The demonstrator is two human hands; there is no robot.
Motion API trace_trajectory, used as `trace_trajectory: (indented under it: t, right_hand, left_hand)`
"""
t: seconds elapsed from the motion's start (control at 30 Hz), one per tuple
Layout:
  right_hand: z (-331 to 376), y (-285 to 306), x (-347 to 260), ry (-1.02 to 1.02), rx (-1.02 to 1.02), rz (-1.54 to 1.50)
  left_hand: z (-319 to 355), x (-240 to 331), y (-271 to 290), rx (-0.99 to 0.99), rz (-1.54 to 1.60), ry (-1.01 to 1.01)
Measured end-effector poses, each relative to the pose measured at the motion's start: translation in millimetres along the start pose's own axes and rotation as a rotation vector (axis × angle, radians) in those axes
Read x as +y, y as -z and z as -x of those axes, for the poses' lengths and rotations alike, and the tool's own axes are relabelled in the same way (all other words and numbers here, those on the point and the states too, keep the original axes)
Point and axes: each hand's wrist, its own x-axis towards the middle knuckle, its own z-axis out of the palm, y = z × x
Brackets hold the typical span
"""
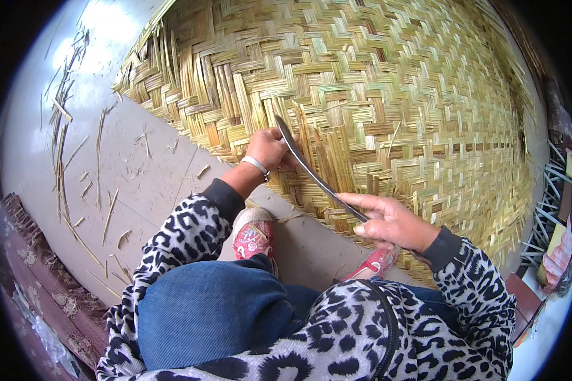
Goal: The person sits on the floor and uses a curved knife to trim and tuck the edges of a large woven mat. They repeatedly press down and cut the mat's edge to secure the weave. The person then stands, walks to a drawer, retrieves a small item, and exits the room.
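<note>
Gripped in the right hand (393,223) is a long, dark curved blade (311,171), fingers closed round its lower end near the lap. Left hand (270,147), wearing a pale wristband (257,165), is closed near the blade's tip, pressing against the woven bamboo mat (388,95); whether it pinches the tip or a strip cannot be told. Blade lies slantwise over the mat's near edge, where loose upright strips (318,149) stand unwoven. Judged step: working the blade into the weave at the edge to tighten or part strips. Next move would call for steady control of the tip, both hands together. Bamboo offcuts (102,165) lie scattered on the grey floor (152,190); red patterned shoes (253,233) sit just beside the edge.
</note>
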Motion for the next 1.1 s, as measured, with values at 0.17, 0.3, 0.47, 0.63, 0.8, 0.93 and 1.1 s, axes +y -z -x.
trace_trajectory:
  t: [0.17,0.3,0.47,0.63,0.8,0.93,1.1]
  right_hand:
    - [-31.4,15.3,21.8,0.009,0.135,0.105]
    - [-45.0,14.0,26.4,0.194,0.370,0.655]
    - [-38.9,9.3,16.5,-0.009,0.426,0.887]
    - [-57.2,2.8,14.9,0.118,0.521,0.972]
    - [-82.1,6.9,26.7,0.171,0.611,1.093]
    - [-100.0,8.8,33.0,0.214,0.690,1.156]
    - [-107.5,8.1,38.1,0.200,0.718,1.218]
  left_hand:
    - [-8.3,-5.9,-8.7,0.075,0.013,0.045]
    - [-0.9,-10.3,-4.4,0.036,0.061,-0.035]
    - [5.4,-10.8,8.0,-0.109,0.111,-0.065]
    - [6.5,-8.0,18.9,-0.214,0.065,-0.042]
    - [7.3,1.2,23.8,-0.247,0.082,0.001]
    - [3.7,6.4,14.6,-0.094,0.180,0.102]
    - [1.1,8.3,1.2,0.016,0.185,0.107]
